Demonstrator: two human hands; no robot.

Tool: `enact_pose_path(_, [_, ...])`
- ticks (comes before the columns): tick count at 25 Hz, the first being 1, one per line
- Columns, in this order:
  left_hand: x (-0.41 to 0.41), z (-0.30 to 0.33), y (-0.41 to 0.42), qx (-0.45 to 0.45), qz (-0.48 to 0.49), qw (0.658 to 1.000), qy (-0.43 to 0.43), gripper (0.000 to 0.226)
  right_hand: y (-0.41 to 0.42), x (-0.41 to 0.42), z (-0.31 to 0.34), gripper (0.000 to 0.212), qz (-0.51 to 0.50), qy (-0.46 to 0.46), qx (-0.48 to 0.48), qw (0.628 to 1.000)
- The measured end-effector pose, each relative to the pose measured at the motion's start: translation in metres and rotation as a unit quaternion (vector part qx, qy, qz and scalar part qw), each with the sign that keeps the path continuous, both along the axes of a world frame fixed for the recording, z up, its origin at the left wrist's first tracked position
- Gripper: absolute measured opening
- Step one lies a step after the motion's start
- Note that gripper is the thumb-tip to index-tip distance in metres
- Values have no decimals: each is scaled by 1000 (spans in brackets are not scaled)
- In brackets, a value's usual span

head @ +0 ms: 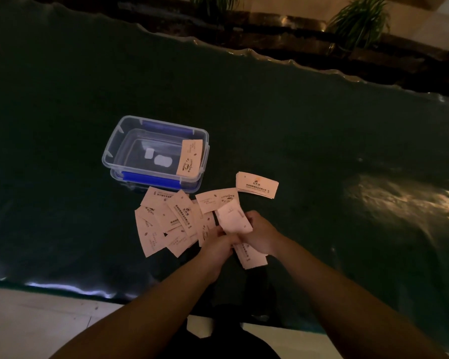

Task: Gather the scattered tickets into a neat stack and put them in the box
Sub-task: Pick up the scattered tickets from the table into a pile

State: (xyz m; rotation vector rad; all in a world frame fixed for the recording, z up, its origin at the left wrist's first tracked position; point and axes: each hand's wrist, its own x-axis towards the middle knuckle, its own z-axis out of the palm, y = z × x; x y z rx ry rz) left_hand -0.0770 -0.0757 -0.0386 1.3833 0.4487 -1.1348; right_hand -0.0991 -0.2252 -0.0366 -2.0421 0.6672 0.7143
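Note:
Several pale pink tickets (166, 221) lie fanned and overlapping on the dark green table cover, just in front of a clear plastic box (114, 149) with blue clips. One ticket (189, 158) leans inside the box against its right wall. A small neat stack of tickets (257, 185) rests to the right of the box. My left hand (218, 244) and my right hand (259, 234) meet over the right end of the pile, both closed on a bunch of tickets (233, 218) that sticks out above and below the fingers.
The box sits on its own lid. The table's near edge (62, 286) runs across the lower left, with pale floor tiles below it. A dark ledge with potted plants (358, 19) lies beyond the far edge.

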Motion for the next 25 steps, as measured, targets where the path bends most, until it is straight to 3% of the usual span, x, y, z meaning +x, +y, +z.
enact_pose_path(6, [-1, 9, -4, 51, -16, 998, 34, 26, -19, 14, 13, 35, 19, 2, -10, 1000])
enact_pose_path(7, [-2, 6, -2, 71, -14, 997, 34, 32, -23, 23, 16, 35, 36, -2, -17, 999])
enact_pose_path(10, [-2, 6, 9, 120, -17, 992, 17, 54, -22, 54, 26, 49, 131, -2, -43, 990])
enact_pose_path(13, [0, 1, 15, 122, -24, 992, 11, 63, -12, 83, 22, 72, 247, 12, -95, 964])
enact_pose_path(15, [0, 1, 16, 111, -31, 993, 16, 67, -3, 94, 16, 74, 298, 29, -112, 948])
enact_pose_path(19, [2, 5, 18, 98, -38, 994, 12, 60, 5, 95, 11, 68, 316, 17, -161, 935])
enact_pose_path(23, [4, 13, 18, 96, -54, 994, 5, 50, 1, 90, 9, 83, 311, 31, -161, 936])
enact_pose_path(25, [5, 16, 18, 100, -59, 993, 6, 50, 1, 90, 12, 77, 313, 33, -167, 934])
